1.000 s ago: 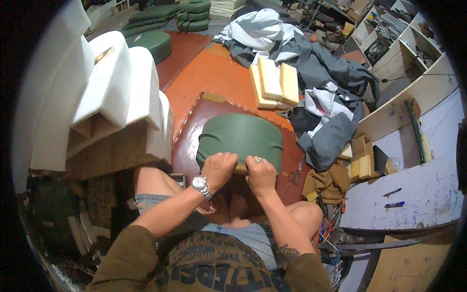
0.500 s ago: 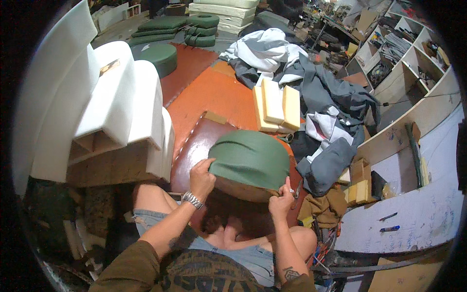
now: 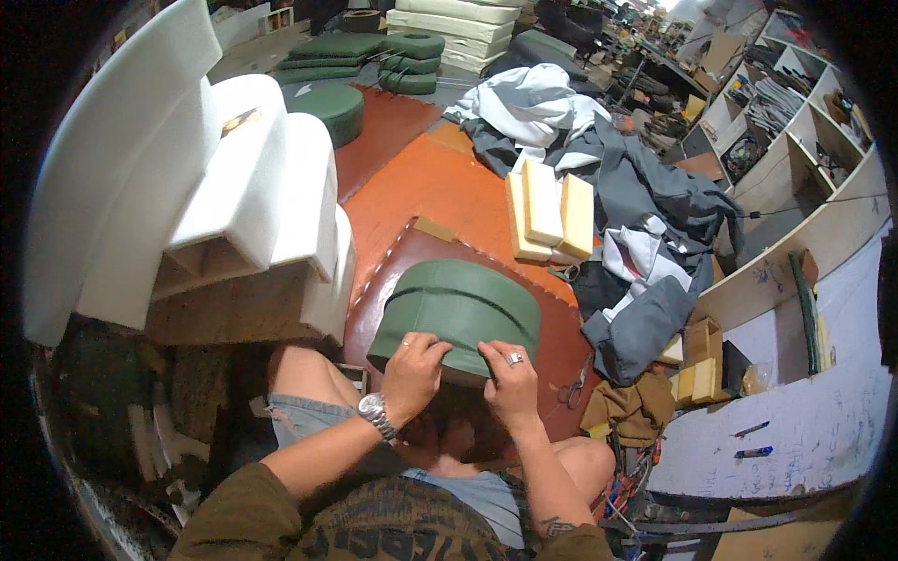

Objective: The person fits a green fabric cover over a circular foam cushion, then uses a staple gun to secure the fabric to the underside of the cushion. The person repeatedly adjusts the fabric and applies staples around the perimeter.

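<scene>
A thick round seat pad in a green leatherette cover (image 3: 458,301) stands tilted in front of my legs. A soft fold runs across the cover's middle. My left hand (image 3: 413,376), with a metal watch at its wrist, is closed on the cover's near edge, fingers and thumb pinched together. Close by to the right, my right hand (image 3: 511,383) pinches the same edge; a ring shows on one finger. The pad's underside is mostly hidden behind my hands. A pair of scissors (image 3: 575,385) lies to the right of my right hand.
White padded pieces (image 3: 301,187) stand at the left. Yellow foam blocks (image 3: 543,206) and grey and white fabric (image 3: 636,187) lie to the right. Farther back are a green round pad (image 3: 327,112) and stacked green cushions (image 3: 407,64). Wooden shelving (image 3: 795,187) lines the right side.
Both hands have moved closer together along the cover's near edge. The pad has tipped and shifted slightly left, and its brown underside shows less. The big folds in the cover look smoother.
</scene>
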{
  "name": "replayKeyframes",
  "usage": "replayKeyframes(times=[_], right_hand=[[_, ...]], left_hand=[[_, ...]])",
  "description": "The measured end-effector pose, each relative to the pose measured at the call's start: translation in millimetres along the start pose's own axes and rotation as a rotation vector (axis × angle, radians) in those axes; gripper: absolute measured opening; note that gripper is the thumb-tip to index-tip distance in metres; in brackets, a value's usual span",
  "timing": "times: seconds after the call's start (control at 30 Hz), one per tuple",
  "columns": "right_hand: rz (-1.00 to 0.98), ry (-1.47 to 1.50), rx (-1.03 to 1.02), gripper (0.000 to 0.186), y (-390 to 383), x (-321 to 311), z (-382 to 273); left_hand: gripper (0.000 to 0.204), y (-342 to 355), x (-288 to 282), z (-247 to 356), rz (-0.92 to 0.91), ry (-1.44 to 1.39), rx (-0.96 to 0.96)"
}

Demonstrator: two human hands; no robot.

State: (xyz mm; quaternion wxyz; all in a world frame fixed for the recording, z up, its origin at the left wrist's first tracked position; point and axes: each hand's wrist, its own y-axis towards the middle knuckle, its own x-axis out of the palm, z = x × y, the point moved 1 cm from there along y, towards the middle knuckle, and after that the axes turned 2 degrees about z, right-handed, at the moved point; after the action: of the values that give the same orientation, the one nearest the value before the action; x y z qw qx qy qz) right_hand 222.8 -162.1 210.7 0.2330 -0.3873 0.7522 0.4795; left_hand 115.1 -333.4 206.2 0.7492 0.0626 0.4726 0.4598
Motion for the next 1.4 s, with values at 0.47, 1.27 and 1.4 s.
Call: replayKeyframes(times=[0.47,1.27,1.4], right_hand=[[-0.374,0.055,0.275,0.037,-2.3,-6.9,-17.3],[0.278,0.105,0.566,0.024,-67.9,-17.8,93.4],[0.329,0.105,0.663,0.042,-49.9,-6.5,79.8]], left_hand=[[0.027,27.4,-8.6,-21.1,-0.683,-0.036,0.059],[0.026,25.6,50.7,-67.2,0.121,-0.217,-0.276],[0.026,67.5,44.4,-14.9,0.159,-0.05,-0.047]])
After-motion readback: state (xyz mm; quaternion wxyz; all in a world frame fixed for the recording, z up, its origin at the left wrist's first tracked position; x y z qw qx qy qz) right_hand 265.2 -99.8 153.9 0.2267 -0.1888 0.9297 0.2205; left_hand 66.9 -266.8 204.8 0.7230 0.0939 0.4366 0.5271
